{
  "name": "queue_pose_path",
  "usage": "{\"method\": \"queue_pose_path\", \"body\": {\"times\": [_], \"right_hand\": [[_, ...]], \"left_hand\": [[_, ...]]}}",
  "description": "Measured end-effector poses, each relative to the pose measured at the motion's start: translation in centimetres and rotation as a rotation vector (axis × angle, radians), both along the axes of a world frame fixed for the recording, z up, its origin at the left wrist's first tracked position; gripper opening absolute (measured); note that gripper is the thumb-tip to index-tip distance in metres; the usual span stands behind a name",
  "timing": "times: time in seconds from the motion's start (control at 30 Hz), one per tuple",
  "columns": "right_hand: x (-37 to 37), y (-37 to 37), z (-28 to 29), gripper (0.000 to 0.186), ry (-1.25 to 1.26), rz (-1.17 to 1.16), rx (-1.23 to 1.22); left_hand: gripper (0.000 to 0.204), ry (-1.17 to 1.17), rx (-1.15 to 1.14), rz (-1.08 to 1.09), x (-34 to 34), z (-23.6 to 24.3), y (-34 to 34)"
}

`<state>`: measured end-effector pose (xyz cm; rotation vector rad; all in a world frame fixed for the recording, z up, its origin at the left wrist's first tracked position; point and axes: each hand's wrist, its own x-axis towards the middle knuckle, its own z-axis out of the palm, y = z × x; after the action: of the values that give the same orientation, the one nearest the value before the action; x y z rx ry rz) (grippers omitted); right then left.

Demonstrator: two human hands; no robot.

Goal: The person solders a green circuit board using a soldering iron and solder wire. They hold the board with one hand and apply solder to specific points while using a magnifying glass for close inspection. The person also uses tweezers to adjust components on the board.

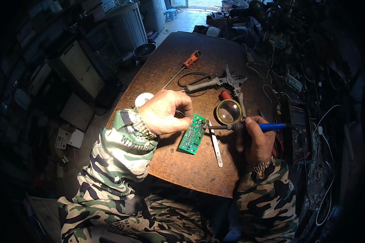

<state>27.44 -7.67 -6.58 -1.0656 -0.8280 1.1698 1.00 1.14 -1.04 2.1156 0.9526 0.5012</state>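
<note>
Seated at a rust-brown workbench (190, 170), a person in camouflage sleeves works on a small green circuit board (193, 134), which lies near the bench's middle, propped up at a tilt w/ its long axis running from lower left to upper right. Left hand (165, 112) sits just to the board's left, fingers curled in toward the thumb and apparently steadying the board's upper-left edge (whether they also pinch something thin, such as solder wire, cannot be told). Right hand (258, 139) is on the opposite side, fingers wrapped tight round the blue grip of a soldering iron (247, 126); the iron lies roughly horizontal, its dark tip pointing left and meeting the board's upper-right corner. So the board sits between both hands, the left one nearer, the right reaching it only via the iron. Metal tweezers (215, 145) lie flat just right of the board, under the iron's shaft. A round magnifying glass (228, 111) rests just above the iron, w/ pliers-type cutters (219, 82) and an orange-handled screwdriver (182, 69) farther back on the bench.
</note>
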Motion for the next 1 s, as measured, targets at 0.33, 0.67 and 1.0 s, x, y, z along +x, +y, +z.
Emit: {"method": "queue_pose_path", "body": {"times": [0.33,0.67,1.0], "right_hand": [[0.06,-0.1,-0.03,0.021,0.005,-0.009,0.001],[0.14,-0.11,-0.2,0.022,-0.002,-0.027,-0.007],[-0.12,0.11,-0.29,0.022,-0.001,-0.027,0.018]], "left_hand": [[0.014,-0.041,-0.007,0.008,0.06,-0.27,0.07],[0.015,-0.021,0.022,-0.002,0.18,-0.58,0.31],[0.016,-0.01,0.05,-0.005,-0.07,-0.44,0.18]]}}
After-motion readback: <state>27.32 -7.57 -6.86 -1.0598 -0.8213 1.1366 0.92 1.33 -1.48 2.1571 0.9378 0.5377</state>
